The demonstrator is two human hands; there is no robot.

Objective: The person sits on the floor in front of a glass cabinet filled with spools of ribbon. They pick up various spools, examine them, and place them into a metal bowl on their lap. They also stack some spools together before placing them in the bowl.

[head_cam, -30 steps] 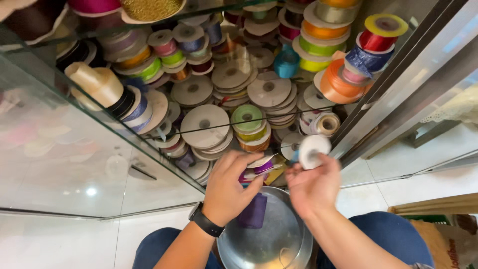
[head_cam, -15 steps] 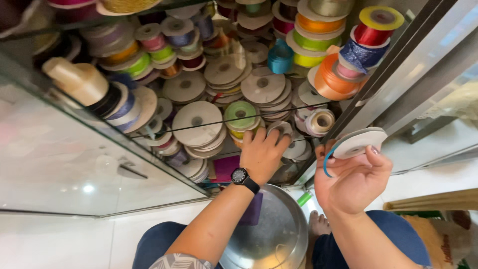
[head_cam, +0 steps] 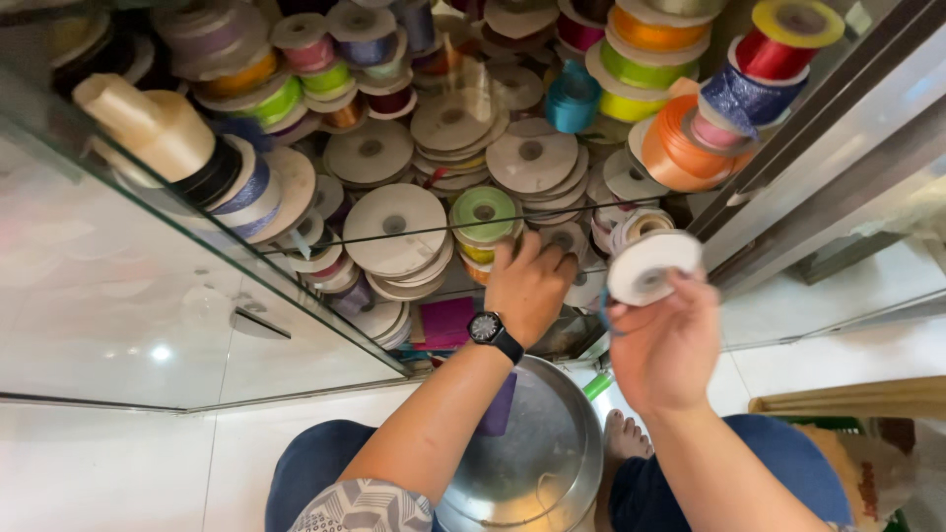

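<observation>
Bright, even light — glare spots on glass [head_cam: 158, 352], edges blurred.

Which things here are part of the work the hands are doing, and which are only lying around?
In use:
- white ribbon spool, held up by the right hand
- green ribbon spool, which the left hand reaches toward
- metal bowl on the lap

Lying about:
- orange ribbon roll
- red ribbon roll
- cream ribbon roll
- glass door

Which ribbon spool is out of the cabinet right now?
The white spool in the right hand, held up outside the glass; all the others sit stacked on the shelves.
</observation>
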